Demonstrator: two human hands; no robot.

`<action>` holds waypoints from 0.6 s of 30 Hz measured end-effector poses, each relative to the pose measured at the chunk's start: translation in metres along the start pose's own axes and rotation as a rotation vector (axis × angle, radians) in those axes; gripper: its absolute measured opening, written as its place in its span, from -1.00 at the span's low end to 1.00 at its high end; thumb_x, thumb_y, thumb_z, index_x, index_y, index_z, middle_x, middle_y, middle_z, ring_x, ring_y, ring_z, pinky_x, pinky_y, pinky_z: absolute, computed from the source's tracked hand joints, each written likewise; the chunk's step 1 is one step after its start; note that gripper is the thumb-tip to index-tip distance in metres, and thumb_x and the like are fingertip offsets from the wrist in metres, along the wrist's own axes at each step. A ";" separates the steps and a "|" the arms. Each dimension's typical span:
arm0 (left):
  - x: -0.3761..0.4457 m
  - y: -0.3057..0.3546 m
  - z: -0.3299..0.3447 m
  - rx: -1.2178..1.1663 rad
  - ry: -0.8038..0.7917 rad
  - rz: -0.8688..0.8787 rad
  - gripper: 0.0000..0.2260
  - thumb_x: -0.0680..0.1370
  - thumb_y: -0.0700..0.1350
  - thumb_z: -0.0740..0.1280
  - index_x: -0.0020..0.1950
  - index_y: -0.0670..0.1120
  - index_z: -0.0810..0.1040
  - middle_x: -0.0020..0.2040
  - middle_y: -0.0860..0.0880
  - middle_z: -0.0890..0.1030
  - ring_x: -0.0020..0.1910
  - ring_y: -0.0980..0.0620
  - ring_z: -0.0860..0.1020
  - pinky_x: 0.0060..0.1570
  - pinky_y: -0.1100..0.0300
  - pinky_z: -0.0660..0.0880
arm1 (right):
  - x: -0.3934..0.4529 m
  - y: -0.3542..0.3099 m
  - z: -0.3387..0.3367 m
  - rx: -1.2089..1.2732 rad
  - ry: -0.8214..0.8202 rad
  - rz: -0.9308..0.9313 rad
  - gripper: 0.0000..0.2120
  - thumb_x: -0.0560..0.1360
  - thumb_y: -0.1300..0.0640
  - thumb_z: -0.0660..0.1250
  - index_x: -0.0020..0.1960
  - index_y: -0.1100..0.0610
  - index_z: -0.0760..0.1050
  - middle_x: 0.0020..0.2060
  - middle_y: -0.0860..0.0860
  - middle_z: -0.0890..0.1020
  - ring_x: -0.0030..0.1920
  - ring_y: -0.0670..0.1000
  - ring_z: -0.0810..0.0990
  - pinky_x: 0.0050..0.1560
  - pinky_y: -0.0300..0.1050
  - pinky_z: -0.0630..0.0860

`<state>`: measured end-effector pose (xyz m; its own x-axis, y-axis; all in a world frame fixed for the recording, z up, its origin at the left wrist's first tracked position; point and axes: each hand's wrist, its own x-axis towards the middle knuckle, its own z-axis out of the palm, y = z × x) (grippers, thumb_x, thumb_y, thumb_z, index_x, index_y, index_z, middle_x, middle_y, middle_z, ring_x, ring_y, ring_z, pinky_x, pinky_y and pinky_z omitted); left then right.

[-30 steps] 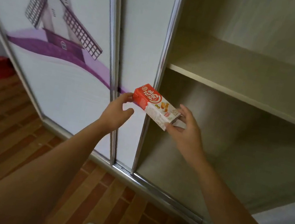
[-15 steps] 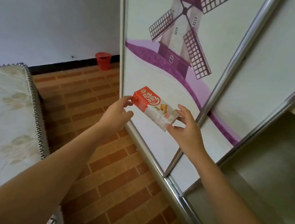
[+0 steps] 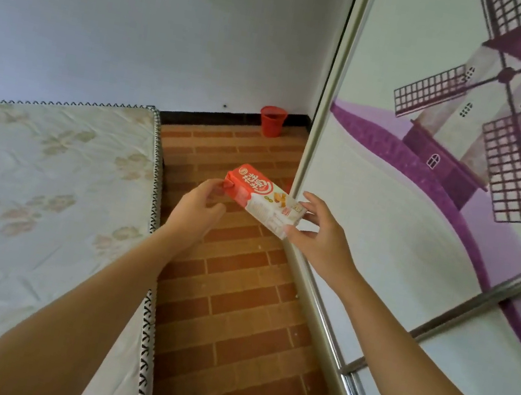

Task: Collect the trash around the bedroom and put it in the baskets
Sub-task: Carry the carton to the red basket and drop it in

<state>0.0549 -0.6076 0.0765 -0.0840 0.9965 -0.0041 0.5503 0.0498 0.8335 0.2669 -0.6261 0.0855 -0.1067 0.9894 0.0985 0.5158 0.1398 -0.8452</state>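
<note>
In the head view, the person holds a small red-and-white cardboard drink carton (image 3: 262, 200) in the air between both hands, over the brown brick-pattern floor (image 3: 241, 316). The left hand (image 3: 196, 210) pinches the red end with thumb and fingers, and the right hand (image 3: 322, 236) holds the white end, its fingers closed around the corner. The view has turned since the earlier pictures: one second ago the open wardrobe shelves were behind the carton, half a second ago the sliding wardrobe door with the purple windmill picture (image 3: 451, 154) filled the background, and now the door stands at the right. The mattress with the pale flower pattern (image 3: 37, 192) lies at the left, and the small red plastic basket (image 3: 272, 120) shows in the far corner of the floor, against the wall. The grip on the carton looks the same in all three pictures. I judge that the carton is already collected and the person now faces the basket, which is well apart from the hands; carrying the carton there is what remains.
</note>
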 end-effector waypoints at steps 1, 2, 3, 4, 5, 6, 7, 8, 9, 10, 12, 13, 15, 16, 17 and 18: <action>0.006 -0.004 -0.005 0.001 0.012 -0.011 -0.59 0.51 -0.22 0.22 0.36 -0.05 0.37 0.24 -0.04 0.55 0.20 -0.05 0.52 0.09 0.06 0.53 | 0.009 -0.001 0.006 -0.005 -0.010 -0.008 -0.38 0.42 0.08 0.39 0.39 0.00 0.19 0.35 0.01 0.40 0.31 -0.01 0.44 0.11 -0.12 0.54; 0.013 -0.008 -0.010 0.005 0.020 -0.019 -0.60 0.52 -0.22 0.22 0.36 -0.06 0.38 0.25 -0.04 0.55 0.21 -0.05 0.51 0.16 0.01 0.51 | 0.018 -0.003 0.013 -0.007 -0.018 -0.011 -0.38 0.42 0.07 0.39 0.39 -0.01 0.19 0.34 0.00 0.41 0.31 -0.02 0.44 0.11 -0.11 0.55; 0.019 -0.011 -0.014 0.011 0.025 -0.029 -0.60 0.52 -0.23 0.22 0.36 -0.06 0.37 0.25 -0.05 0.55 0.21 -0.06 0.51 0.19 -0.01 0.49 | 0.027 -0.004 0.018 -0.007 -0.026 -0.009 -0.38 0.42 0.06 0.40 0.39 -0.02 0.19 0.34 0.00 0.41 0.31 -0.01 0.44 0.13 -0.09 0.56; 0.026 -0.014 -0.017 0.017 0.030 -0.035 -0.59 0.52 -0.23 0.22 0.37 -0.06 0.37 0.26 -0.05 0.55 0.20 -0.07 0.51 0.18 0.00 0.50 | 0.035 -0.005 0.023 -0.009 -0.029 -0.006 -0.38 0.42 0.06 0.40 0.38 -0.02 0.20 0.34 -0.01 0.41 0.30 -0.01 0.44 0.13 -0.07 0.56; 0.033 -0.017 -0.020 0.019 0.031 -0.037 -0.59 0.52 -0.23 0.21 0.37 -0.06 0.37 0.26 -0.06 0.54 0.19 -0.08 0.52 0.16 0.01 0.50 | 0.044 -0.005 0.028 -0.011 -0.029 -0.003 -0.39 0.42 0.07 0.40 0.38 -0.03 0.20 0.34 -0.01 0.41 0.30 -0.01 0.44 0.12 -0.07 0.57; 0.040 -0.020 -0.022 0.020 0.031 -0.036 -0.59 0.52 -0.23 0.21 0.37 -0.06 0.36 0.27 -0.06 0.54 0.18 -0.09 0.53 0.14 0.01 0.51 | 0.051 -0.005 0.032 -0.012 -0.026 -0.001 -0.39 0.42 0.07 0.40 0.38 -0.03 0.20 0.35 -0.01 0.40 0.30 -0.01 0.44 0.10 -0.10 0.56; 0.047 -0.022 -0.024 0.018 0.032 -0.036 -0.59 0.52 -0.23 0.21 0.38 -0.06 0.36 0.27 -0.06 0.53 0.17 -0.09 0.53 0.14 0.02 0.51 | 0.058 -0.005 0.036 -0.009 -0.022 -0.001 -0.39 0.42 0.07 0.40 0.38 -0.03 0.20 0.35 -0.01 0.39 0.31 -0.02 0.43 0.07 -0.14 0.55; 0.054 -0.025 -0.025 0.014 0.033 -0.036 -0.59 0.52 -0.23 0.21 0.38 -0.07 0.36 0.28 -0.06 0.53 0.16 -0.08 0.53 0.13 0.03 0.51 | 0.065 -0.005 0.040 -0.005 -0.021 0.000 -0.38 0.42 0.07 0.40 0.38 -0.03 0.19 0.36 -0.01 0.39 0.31 -0.03 0.43 0.05 -0.17 0.54; 0.061 -0.027 -0.027 0.009 0.033 -0.040 -0.59 0.52 -0.23 0.21 0.38 -0.07 0.36 0.28 -0.06 0.53 0.16 -0.07 0.53 0.11 0.04 0.51 | 0.072 -0.004 0.043 -0.002 -0.023 0.006 -0.38 0.42 0.07 0.40 0.38 -0.04 0.19 0.36 -0.02 0.39 0.31 -0.03 0.42 0.04 -0.19 0.53; 0.068 -0.030 -0.027 0.006 0.029 -0.044 -0.58 0.52 -0.23 0.21 0.38 -0.07 0.35 0.28 -0.06 0.53 0.15 -0.07 0.53 0.10 0.04 0.52 | 0.078 -0.002 0.046 0.001 -0.028 0.015 -0.38 0.42 0.07 0.40 0.38 -0.04 0.19 0.36 -0.02 0.39 0.31 -0.03 0.42 0.03 -0.21 0.53; 0.082 -0.034 -0.027 0.005 0.014 -0.050 -0.58 0.52 -0.23 0.21 0.38 -0.08 0.36 0.27 -0.06 0.53 0.18 -0.09 0.53 0.12 0.03 0.52 | 0.092 0.002 0.051 -0.003 -0.042 0.026 -0.38 0.42 0.07 0.40 0.39 -0.04 0.19 0.36 -0.02 0.39 0.31 -0.03 0.43 0.00 -0.24 0.52; 0.095 -0.037 -0.026 0.001 0.013 -0.053 -0.58 0.51 -0.24 0.21 0.37 -0.07 0.36 0.26 -0.06 0.54 0.20 -0.08 0.52 0.14 0.01 0.51 | 0.105 0.005 0.054 -0.010 -0.050 0.033 -0.38 0.42 0.06 0.40 0.39 -0.04 0.19 0.36 -0.02 0.39 0.31 -0.03 0.43 -0.03 -0.28 0.52; 0.111 -0.041 -0.026 0.001 0.015 -0.053 -0.59 0.51 -0.24 0.21 0.36 -0.07 0.38 0.25 -0.06 0.54 0.24 -0.05 0.49 0.19 -0.01 0.49 | 0.121 0.009 0.055 -0.016 -0.052 0.028 -0.38 0.42 0.07 0.40 0.39 -0.04 0.19 0.36 -0.01 0.39 0.31 -0.03 0.42 -0.06 -0.31 0.50; 0.117 -0.042 -0.025 0.001 0.013 -0.052 -0.59 0.51 -0.25 0.21 0.36 -0.06 0.38 0.25 -0.06 0.54 0.25 -0.04 0.48 0.20 0.02 0.47 | 0.128 0.010 0.055 -0.013 -0.054 0.025 -0.38 0.42 0.07 0.40 0.39 -0.03 0.19 0.35 -0.01 0.39 0.31 -0.03 0.42 -0.03 -0.29 0.51; 0.128 -0.044 -0.024 -0.002 0.014 -0.055 -0.59 0.51 -0.25 0.21 0.36 -0.06 0.38 0.26 -0.06 0.54 0.25 -0.04 0.48 0.19 0.06 0.45 | 0.140 0.013 0.056 -0.009 -0.059 0.026 -0.38 0.42 0.08 0.40 0.39 -0.03 0.19 0.35 -0.01 0.39 0.31 -0.04 0.43 -0.01 -0.26 0.52; 0.142 -0.046 -0.022 -0.004 0.013 -0.061 -0.58 0.50 -0.26 0.21 0.36 -0.06 0.38 0.26 -0.05 0.54 0.25 -0.03 0.48 0.17 0.10 0.44 | 0.154 0.016 0.057 -0.009 -0.064 0.025 -0.39 0.42 0.08 0.40 0.38 -0.02 0.19 0.35 -0.01 0.39 0.30 -0.04 0.43 0.00 -0.25 0.52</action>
<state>-0.0010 -0.4703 0.0499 -0.1280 0.9906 -0.0473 0.5403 0.1096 0.8343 0.2104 -0.4736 0.0568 -0.1476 0.9881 0.0438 0.5266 0.1160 -0.8421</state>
